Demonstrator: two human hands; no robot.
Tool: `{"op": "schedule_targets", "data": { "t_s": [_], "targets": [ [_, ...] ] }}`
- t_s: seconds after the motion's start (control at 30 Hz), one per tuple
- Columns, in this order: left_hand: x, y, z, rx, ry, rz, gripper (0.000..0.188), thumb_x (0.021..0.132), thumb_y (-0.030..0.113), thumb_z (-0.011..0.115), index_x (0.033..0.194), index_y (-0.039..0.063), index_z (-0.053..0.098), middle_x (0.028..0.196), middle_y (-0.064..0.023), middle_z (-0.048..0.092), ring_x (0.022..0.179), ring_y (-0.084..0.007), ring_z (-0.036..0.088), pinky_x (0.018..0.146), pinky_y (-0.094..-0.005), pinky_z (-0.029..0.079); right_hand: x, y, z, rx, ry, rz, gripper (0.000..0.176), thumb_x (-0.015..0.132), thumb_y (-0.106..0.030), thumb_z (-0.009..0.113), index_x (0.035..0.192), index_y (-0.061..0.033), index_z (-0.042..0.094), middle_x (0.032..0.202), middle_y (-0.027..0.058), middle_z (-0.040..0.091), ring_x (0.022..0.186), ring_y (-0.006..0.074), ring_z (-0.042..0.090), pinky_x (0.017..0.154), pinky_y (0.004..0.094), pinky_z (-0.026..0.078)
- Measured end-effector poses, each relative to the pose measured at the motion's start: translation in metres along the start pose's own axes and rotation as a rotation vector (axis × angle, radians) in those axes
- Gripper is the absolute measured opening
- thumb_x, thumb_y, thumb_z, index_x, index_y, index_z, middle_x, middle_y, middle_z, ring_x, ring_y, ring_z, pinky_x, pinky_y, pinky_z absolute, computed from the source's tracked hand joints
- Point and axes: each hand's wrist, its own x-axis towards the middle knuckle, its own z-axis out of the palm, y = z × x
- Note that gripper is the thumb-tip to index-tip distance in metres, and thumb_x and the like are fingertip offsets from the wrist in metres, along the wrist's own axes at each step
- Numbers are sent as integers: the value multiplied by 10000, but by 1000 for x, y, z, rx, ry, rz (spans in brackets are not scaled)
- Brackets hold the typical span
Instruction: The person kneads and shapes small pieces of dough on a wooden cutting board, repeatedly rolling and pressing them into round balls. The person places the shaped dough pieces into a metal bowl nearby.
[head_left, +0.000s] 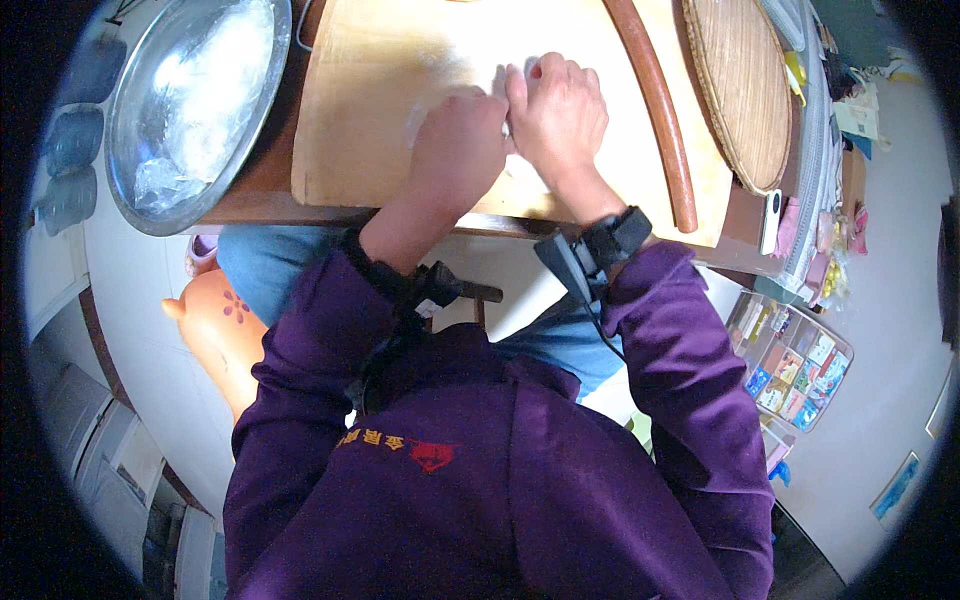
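Side by side over a wooden board (360, 135), my two hands touch or nearly touch. My left hand (461, 142) is curled, knuckles up, and slightly blurred. Its fingertips are hidden. My right hand (559, 116) is bent, with the thumb beside the left hand. A small bit of something white (507, 131) shows between them; what it is, and which hand has it, I cannot tell. Glare washes out the board around the hands. A brown wooden rolling pin (656, 112) lies on the board to the right of my right hand.
Left of the board stands a large metal basin (262, 112) with clear plastic film inside. A round woven bamboo tray (742, 90) lies at the right. A white phone-like object (770, 221) and pink cloth (786, 229) are near the table's right corner. An orange stool-like object (217, 322) stands below left.
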Motion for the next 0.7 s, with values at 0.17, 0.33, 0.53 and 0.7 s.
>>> {"op": "schedule_targets", "data": {
  "t_s": [0.17, 0.33, 0.53, 0.7],
  "targets": [
    [10, 2, -2, -13, 43, -34, 243, 771, 146, 676, 951, -6, 616, 867, -202, 601, 861, -379, 585, 767, -455, 467, 26, -3, 10, 64, 72, 13, 347, 825, -362, 557, 800, -24, 629, 717, 163, 652, 715, 336, 630, 709, 442, 494],
    [-15, 13, 3, -40, 110, 24, 352, 777, 69, 665, 1103, 31, 538, 1078, -181, 545, 1011, -361, 549, 896, -427, 444, 27, 9, -21, 421, -290, 100, 297, 803, -309, 540, 783, -38, 661, 723, 192, 660, 681, 331, 640, 677, 411, 498],
    [-53, 21, 6, -55, 159, 362, 437, 661, 40, 738, 1026, 50, 498, 1066, -142, 505, 1031, -348, 511, 884, -413, 430, -45, 15, -27, 205, 70, -61, 342, 902, -303, 461, 786, -41, 648, 771, 155, 629, 806, 343, 555, 796, 469, 390],
    [-60, 18, 9, -74, 154, 303, 536, 599, 59, 789, 1038, 54, 482, 1032, -145, 488, 994, -353, 506, 835, -407, 435, -83, 12, -14, 173, 217, -161, 186, 842, -236, 545, 798, -83, 640, 859, 95, 600, 853, 299, 536, 794, 433, 387]
  ]
}}
